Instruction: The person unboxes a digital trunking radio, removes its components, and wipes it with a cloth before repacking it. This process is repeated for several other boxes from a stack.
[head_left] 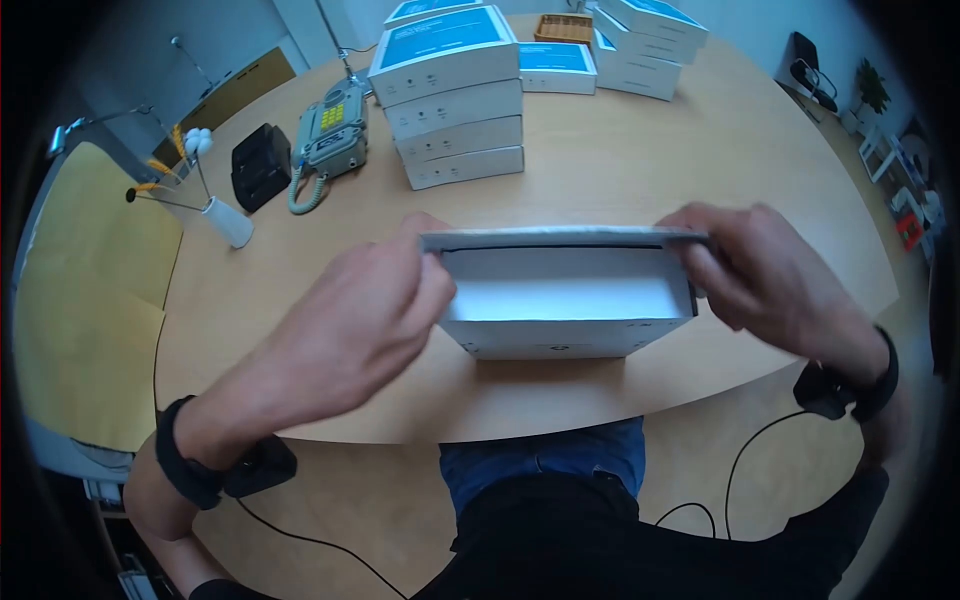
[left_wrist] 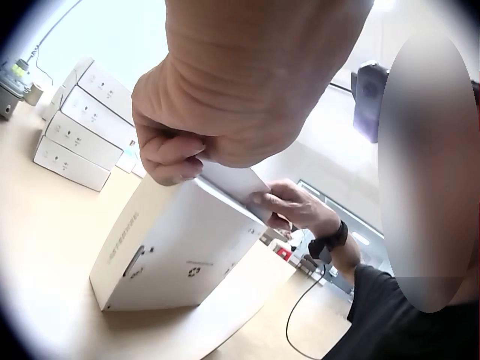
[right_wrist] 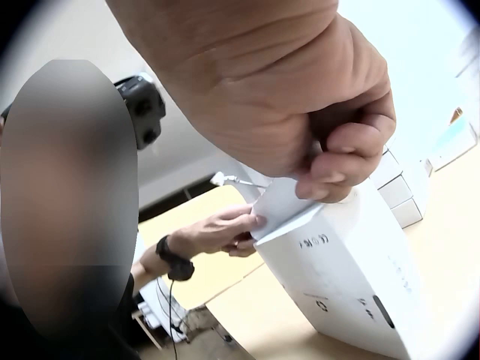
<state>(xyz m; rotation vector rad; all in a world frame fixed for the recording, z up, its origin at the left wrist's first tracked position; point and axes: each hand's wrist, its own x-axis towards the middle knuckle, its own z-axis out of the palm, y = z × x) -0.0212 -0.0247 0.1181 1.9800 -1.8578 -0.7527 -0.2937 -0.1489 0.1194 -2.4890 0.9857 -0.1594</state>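
A white cardboard box (head_left: 550,340) stands on end near the table's front edge, directly before the person. Its lid flap (head_left: 565,238) is raised along the far side of the top, and a plain white surface shows beneath it. With curled fingers, the left hand (head_left: 365,310) pinches the flap's left end. At the other end, the right hand (head_left: 765,265) grips the flap's corner between thumb and fingers. Small printed marks and a dark slot show on the box's sides (left_wrist: 187,247) in the left wrist view. The box's contents are hidden.
Stacked white-and-blue boxes (head_left: 460,105) stand behind, with more boxes (head_left: 640,65) and a wicker basket (head_left: 563,28) farther back. On the left are a telephone (head_left: 335,125), a black object (head_left: 262,165) and a white vase (head_left: 228,222). Cables (head_left: 310,540) hang from both wrist cameras.
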